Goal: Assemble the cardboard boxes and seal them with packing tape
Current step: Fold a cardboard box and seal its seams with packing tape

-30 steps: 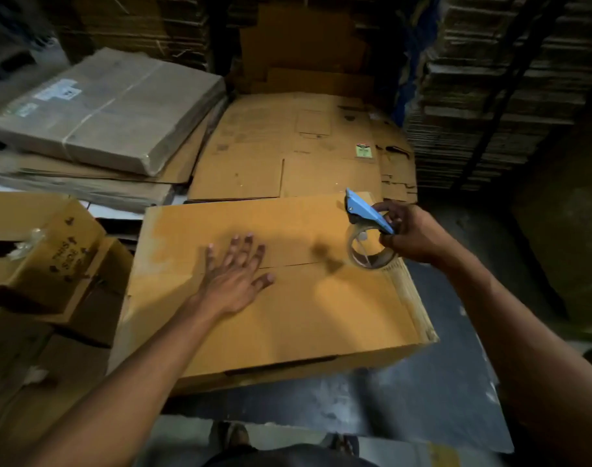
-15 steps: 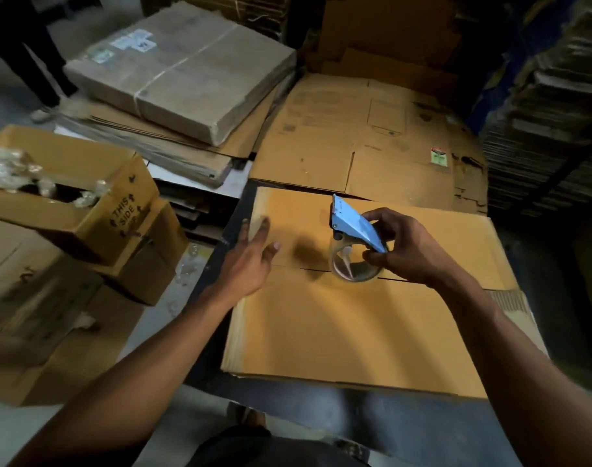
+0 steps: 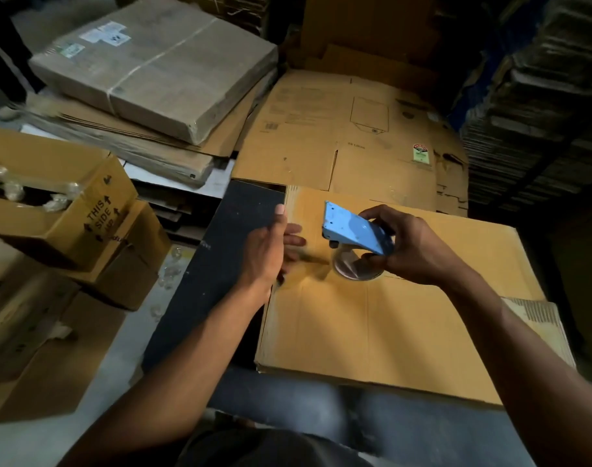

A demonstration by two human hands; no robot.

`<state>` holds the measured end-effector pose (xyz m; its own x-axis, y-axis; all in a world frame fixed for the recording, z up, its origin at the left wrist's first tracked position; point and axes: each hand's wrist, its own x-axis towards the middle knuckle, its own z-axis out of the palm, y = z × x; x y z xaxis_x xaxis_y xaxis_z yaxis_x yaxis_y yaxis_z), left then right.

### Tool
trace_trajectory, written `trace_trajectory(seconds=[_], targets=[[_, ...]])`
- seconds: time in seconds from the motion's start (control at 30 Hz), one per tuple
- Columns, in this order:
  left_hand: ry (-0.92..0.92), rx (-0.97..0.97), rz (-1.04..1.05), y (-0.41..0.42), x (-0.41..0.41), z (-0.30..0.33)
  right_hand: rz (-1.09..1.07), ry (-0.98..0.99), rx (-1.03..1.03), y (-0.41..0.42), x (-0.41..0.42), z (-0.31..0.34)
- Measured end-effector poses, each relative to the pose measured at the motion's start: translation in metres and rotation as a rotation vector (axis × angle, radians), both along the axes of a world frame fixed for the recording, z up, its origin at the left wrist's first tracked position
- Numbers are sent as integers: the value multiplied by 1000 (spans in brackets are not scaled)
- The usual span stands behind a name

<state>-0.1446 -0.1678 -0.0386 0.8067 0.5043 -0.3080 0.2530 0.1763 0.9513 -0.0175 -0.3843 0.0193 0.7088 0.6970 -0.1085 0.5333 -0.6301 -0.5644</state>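
Observation:
A large yellow-brown cardboard box (image 3: 405, 325) lies in front of me with its top flaps closed, a seam running across its middle. My right hand (image 3: 412, 244) grips a blue tape dispenser (image 3: 355, 230) with a roll of clear tape (image 3: 357, 267), held just above the seam near the box's left end. My left hand (image 3: 271, 247) is at the box's left edge beside the dispenser, fingers straight and blurred, touching the cardboard by the seam's end.
An open box marked "THIS SIDE UP" (image 3: 62, 210) with crumpled plastic stands at the left on other boxes. Flattened cartons (image 3: 355, 136) lie behind, a strapped wrapped bundle (image 3: 160, 62) at the back left, and stacked cardboard sheets (image 3: 540, 96) at the right. A dark mat (image 3: 213, 264) lies left of the box.
The view has shifted left. My right hand carried the dispenser from the box's right end toward its left end. My left hand slid from the middle of the top to the left edge.

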Motion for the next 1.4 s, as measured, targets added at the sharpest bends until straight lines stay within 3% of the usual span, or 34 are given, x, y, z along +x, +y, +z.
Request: trace_trajectory(seconds=[0.07, 0.17, 0.33, 0.57, 0.63, 0.73, 0.87, 1.03, 1.4], targets=[[51, -298, -93, -4, -5, 13, 48, -46, -15, 6, -2, 1], [48, -274, -145, -3, -8, 18, 134, -150, -66, 18, -3, 2], [-2, -156, -64, 14, -6, 26, 166, -175, -65, 28, 1, 5], [-18, -595, -20, 18, 5, 31, 151, -200, -33, 37, 5, 12], [-10, -643, -14, 16, 6, 26, 165, -192, -34, 40, 4, 11], [78, -547, 79, 13, 6, 20, 202, -162, -30, 46, 1, 5], [113, -220, 198, 29, 0, 3, 268, -147, -96, 39, 3, 5], [184, -182, 259, 51, -22, -36, 338, -187, -263, 12, 15, 1], [221, -128, 299, 52, -17, -80, 378, -288, -513, 43, 4, -18]])
